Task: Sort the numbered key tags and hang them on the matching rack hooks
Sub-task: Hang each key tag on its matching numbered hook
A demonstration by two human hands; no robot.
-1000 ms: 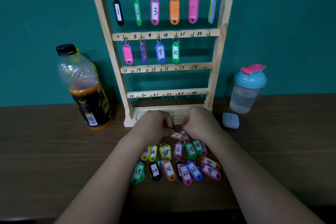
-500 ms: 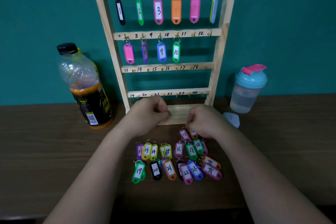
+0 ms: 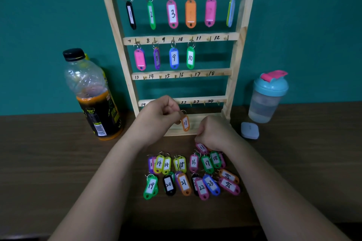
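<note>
Pinching the ring of the orange plastic key tag marked 11 (image 3: 185, 122), your left hand (image 3: 156, 117) holds it before the wooden rack (image 3: 237, 60), low down. Numbers 1 to 10 hang; 11 to 24 are left. Your right hand (image 3: 214, 133) is curled, its grip unclear.

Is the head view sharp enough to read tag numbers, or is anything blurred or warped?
Head view: dim, even light; the orange tag in the left hand reads 11 clearly; the pink tag by the right hand is smeared; wide-angle bend tilts the rack.
</note>
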